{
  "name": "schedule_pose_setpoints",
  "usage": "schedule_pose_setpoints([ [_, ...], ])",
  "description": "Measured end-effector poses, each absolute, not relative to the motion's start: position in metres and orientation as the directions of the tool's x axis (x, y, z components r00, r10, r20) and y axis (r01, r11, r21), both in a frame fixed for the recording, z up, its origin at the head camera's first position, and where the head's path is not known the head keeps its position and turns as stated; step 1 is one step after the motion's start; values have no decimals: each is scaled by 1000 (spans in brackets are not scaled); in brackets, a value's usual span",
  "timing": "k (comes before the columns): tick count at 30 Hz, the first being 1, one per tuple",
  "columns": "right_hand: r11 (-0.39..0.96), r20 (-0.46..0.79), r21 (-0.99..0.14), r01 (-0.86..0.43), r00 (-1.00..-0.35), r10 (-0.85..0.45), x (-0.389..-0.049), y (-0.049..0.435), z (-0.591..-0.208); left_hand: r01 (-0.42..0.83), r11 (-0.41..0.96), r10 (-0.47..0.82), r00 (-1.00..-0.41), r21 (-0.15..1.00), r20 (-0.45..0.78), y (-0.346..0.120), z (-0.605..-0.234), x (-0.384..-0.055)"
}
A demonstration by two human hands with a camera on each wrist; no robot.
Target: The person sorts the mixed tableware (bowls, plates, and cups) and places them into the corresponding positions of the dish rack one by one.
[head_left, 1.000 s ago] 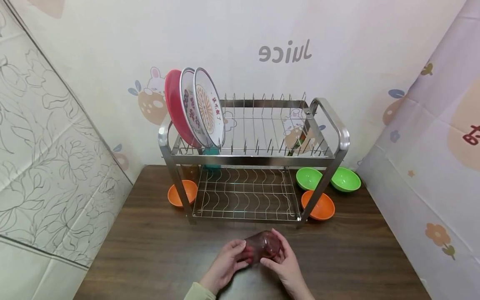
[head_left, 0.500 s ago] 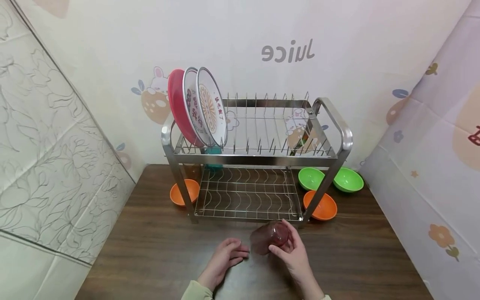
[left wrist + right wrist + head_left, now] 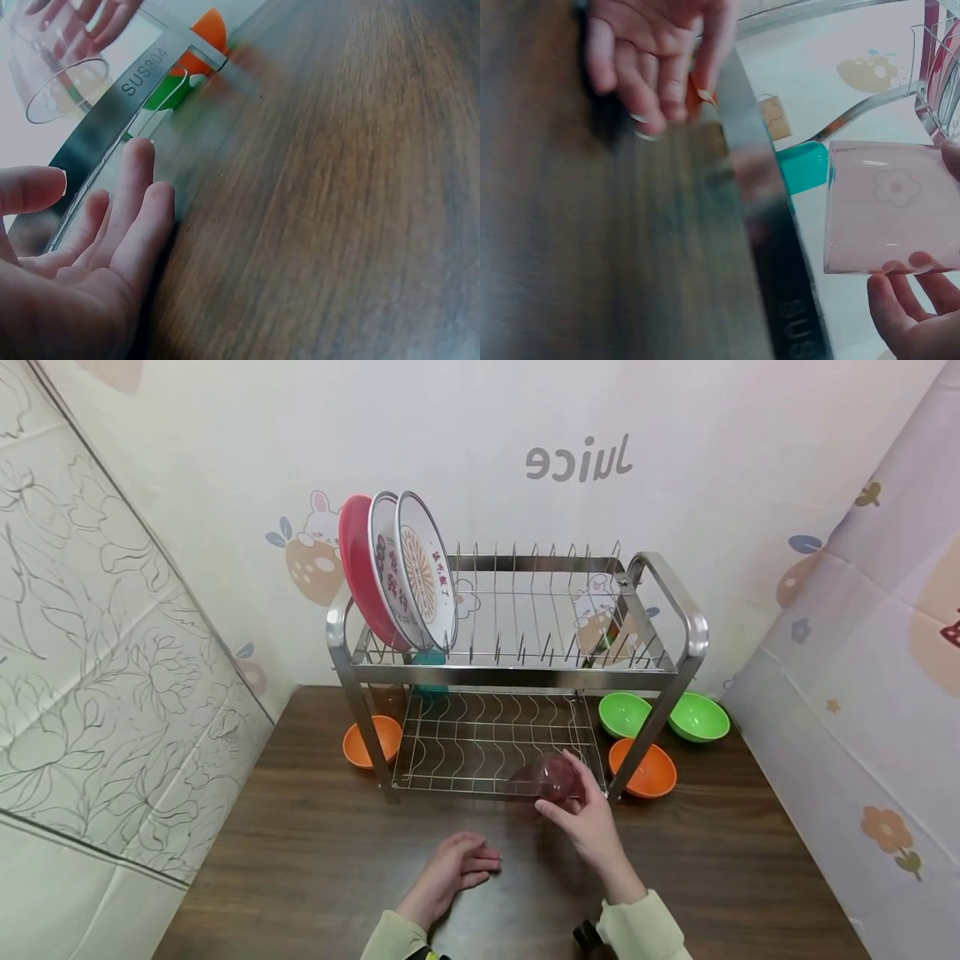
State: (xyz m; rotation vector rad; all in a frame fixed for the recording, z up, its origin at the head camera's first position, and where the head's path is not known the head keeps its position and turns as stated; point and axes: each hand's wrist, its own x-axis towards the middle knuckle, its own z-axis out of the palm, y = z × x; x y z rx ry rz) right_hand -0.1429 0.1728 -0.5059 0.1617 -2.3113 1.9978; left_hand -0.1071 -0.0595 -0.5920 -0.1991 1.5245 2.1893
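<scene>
My right hand [image 3: 588,818] grips a clear pinkish cup [image 3: 553,777] near its base, thumb on one side and fingers on the other. The cup lies tilted on its side, mouth pointing left, and overlaps the front edge of the dish rack's lower wire shelf [image 3: 487,747] in the head view. A flower mark shows on the cup wall [image 3: 892,202] in the right wrist view. My left hand [image 3: 453,870] rests on the table in front of the rack, fingers loosely bent and holding nothing. In the left wrist view the cup's round rim [image 3: 67,90] stands beyond my left fingers.
The steel dish rack [image 3: 517,677] has a red plate [image 3: 360,568] and two white patterned plates [image 3: 427,572] upright at its upper left. Orange bowls [image 3: 651,770] flank it; green bowls [image 3: 699,718] sit at right. A turquoise cup [image 3: 430,675] stands at the back left.
My left hand has let go of the cup and dropped to the table. My right hand has carried the cup forward, up to the rack's lower shelf.
</scene>
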Motion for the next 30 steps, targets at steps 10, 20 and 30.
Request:
schedule_pose_setpoints([
  [10, 385, 179, -904, -186, -982, -56, -196, 169, -482, -462, -275, 295, -875, 843, -384, -56, -592, -111],
  [20, 591, 225, -773, -229, -971, -82, -247, 161, -474, -473, -271, 311, -867, 838, -389, -55, -592, -111],
  [30, 667, 188, -712, -220, -975, -120, -288, 143, -469, -478, -261, 315, -863, 839, -394, -60, -590, -114],
])
